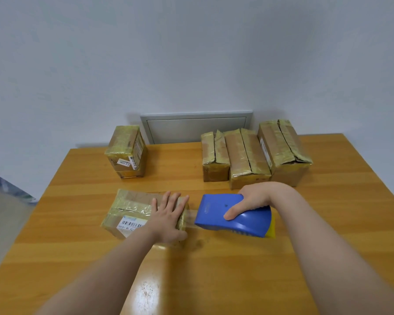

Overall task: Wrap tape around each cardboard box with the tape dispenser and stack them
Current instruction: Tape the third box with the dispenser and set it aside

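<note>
Blue tape dispenser (233,214) with yellow edge, tan boxes (248,155) under yellowish tape, orange-brown wood-grain table (214,269).

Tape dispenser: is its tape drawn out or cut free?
Drawn out: a clear strip joins the tape dispenser to the box under the left hand.

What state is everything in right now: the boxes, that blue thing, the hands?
Near box: flat on the table, pressed down by the left hand.
Left hand: open, flat on the box.
Blue tape dispenser: gripped by the right hand, beside the box.
Tape strip: stretched from dispenser to box.
Far-left boxes: taped, stacked.
Three right boxes: side by side, unstacked.
</note>
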